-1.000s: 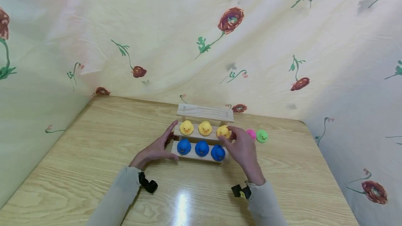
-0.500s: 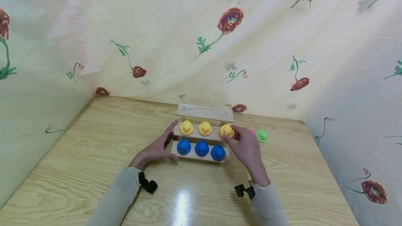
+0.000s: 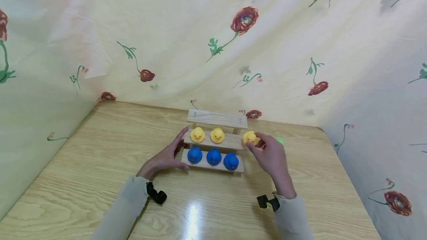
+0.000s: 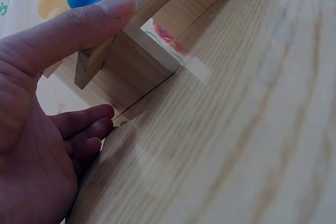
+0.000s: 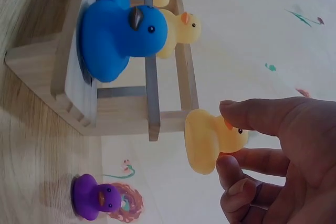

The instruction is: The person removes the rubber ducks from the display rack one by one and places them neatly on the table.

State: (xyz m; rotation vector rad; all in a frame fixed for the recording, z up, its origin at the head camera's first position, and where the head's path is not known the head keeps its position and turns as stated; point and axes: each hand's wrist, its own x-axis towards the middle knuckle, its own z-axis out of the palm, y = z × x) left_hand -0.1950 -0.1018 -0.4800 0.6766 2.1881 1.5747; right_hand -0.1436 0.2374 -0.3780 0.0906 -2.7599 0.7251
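Two yellow ducks remain; my right hand pinches the third duck, now off the shelf toward three o'clock. At nine, my left hand lies spread.

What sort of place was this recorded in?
Likely an indoor, staged tabletop recording spot: a pale wood-grain table, a wrinkled cream flower-printed sheet behind it and at its sides, and a tiered wooden stand holding blue and yellow toy ducks.

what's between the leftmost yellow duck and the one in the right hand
Another yellow duck, then a bare stretch of middle shelf, in the head view.
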